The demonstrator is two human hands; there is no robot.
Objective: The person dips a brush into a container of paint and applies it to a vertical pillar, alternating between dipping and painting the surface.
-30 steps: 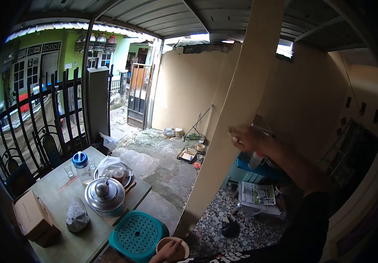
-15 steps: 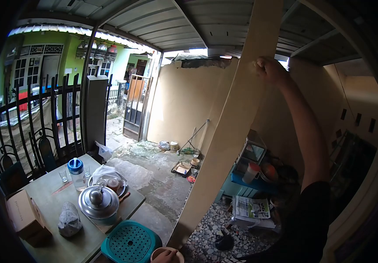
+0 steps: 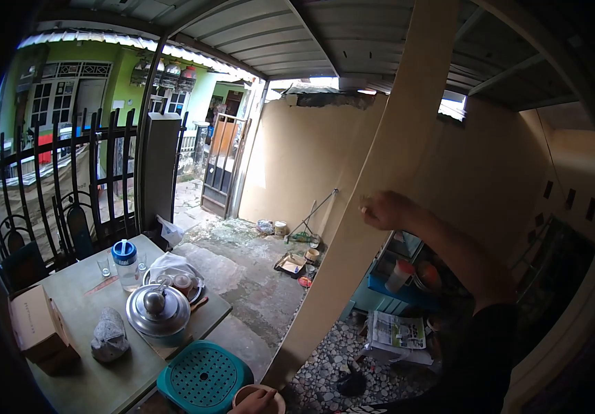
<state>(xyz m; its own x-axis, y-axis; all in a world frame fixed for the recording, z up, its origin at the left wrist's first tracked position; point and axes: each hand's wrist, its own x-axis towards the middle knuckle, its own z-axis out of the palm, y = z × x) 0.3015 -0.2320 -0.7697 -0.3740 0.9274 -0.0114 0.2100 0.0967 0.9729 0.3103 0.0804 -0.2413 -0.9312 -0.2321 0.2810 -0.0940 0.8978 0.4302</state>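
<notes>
My right hand (image 3: 384, 210) is closed against the face of a beige pillar (image 3: 352, 241); a small pale bit shows at its fingertips, too small to name. At the bottom edge my left hand (image 3: 257, 401) grips the rim of a pinkish round tub (image 3: 276, 399), its fingers over the near side. Just left of the tub is a teal perforated stool (image 3: 205, 376).
On the table (image 3: 104, 303) at the left stand a cardboard box (image 3: 37, 324), a lidded silver pot (image 3: 156, 310) and a blue-lidded jug (image 3: 126, 265). Newspapers (image 3: 397, 330) lie right of the pillar. A paint tray (image 3: 290, 263) is on the floor behind.
My right hand has moved down and left along the pillar, from near its top to about mid-height. My left hand remains at the tub. The view has shifted slightly.
</notes>
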